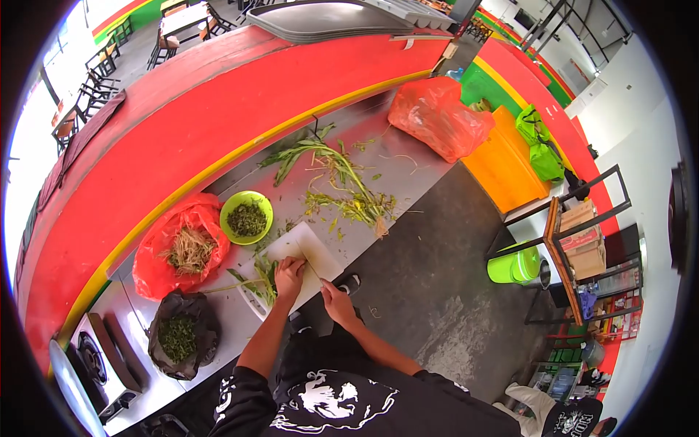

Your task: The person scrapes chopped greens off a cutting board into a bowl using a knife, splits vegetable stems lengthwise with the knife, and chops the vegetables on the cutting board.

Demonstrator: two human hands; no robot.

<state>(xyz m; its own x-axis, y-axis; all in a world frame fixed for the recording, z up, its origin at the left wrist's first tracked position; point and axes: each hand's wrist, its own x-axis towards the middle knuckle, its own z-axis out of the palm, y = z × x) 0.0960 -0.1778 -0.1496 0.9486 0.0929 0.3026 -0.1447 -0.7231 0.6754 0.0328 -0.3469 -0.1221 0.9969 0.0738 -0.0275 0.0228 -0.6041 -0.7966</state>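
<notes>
A white cutting board (320, 251) lies at the edge of the metal counter. My left hand (290, 277) is closed on green leafy stalks (263, 278), pressing them on the board. Closed round a knife (309, 266), my right hand (336, 302) is at the board's near edge, and the thin blade points up and left across it. Just beyond the board stands a lime green bowl (246, 218) of chopped leaves. Loose leafy stems with roots (346, 186) are spread on the counter farther back.
Left of the bowl, a red bag (156, 247) holds pale roots, with a black bag (206, 331) of chopped greens nearer. A stove (95, 357) is at far left. Another red bag (440, 116) sits at the counter's far end. Part of another person (535, 408) shows at lower right.
</notes>
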